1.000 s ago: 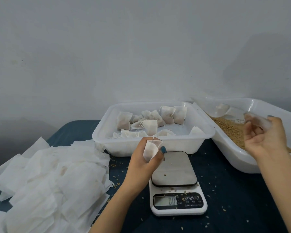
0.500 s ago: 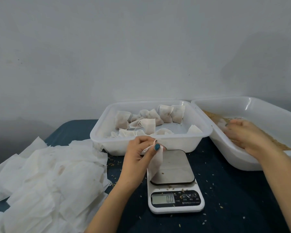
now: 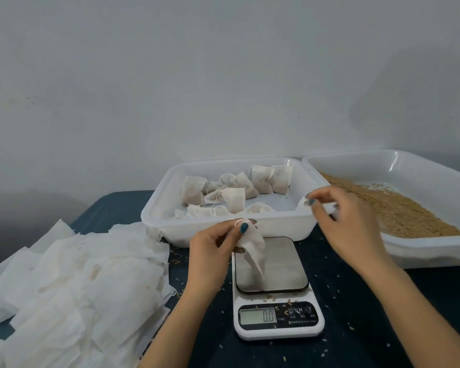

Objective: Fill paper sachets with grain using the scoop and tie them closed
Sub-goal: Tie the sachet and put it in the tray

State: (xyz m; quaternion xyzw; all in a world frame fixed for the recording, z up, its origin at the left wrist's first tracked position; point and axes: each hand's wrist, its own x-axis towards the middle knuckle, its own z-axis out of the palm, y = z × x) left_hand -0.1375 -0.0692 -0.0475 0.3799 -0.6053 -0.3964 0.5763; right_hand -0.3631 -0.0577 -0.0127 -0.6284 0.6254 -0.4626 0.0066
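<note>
My left hand [image 3: 213, 248] pinches the top of an empty white paper sachet [image 3: 252, 245], which hangs limp over the plate of a kitchen scale [image 3: 276, 317] reading 0.0. My right hand [image 3: 348, 221] is blurred in the air over the gap between the two trays, thumb and forefinger tips close together. Whether it holds anything I cannot tell, and no scoop is plainly visible. Brown grain [image 3: 398, 211] lies in the white tray [image 3: 436, 251] on the right. Several filled, tied sachets [image 3: 260, 179] lie in the middle white tray [image 3: 223, 229].
A loose pile of flat empty sachets [image 3: 77, 274] covers the left of the dark blue tabletop. Stray grains are scattered on the cloth around the scale. A plain grey wall stands right behind the trays.
My right hand has left the grain tray and moved up and left toward the sachet. The sachet in my left hand has dropped open and hangs lower over the scale.
</note>
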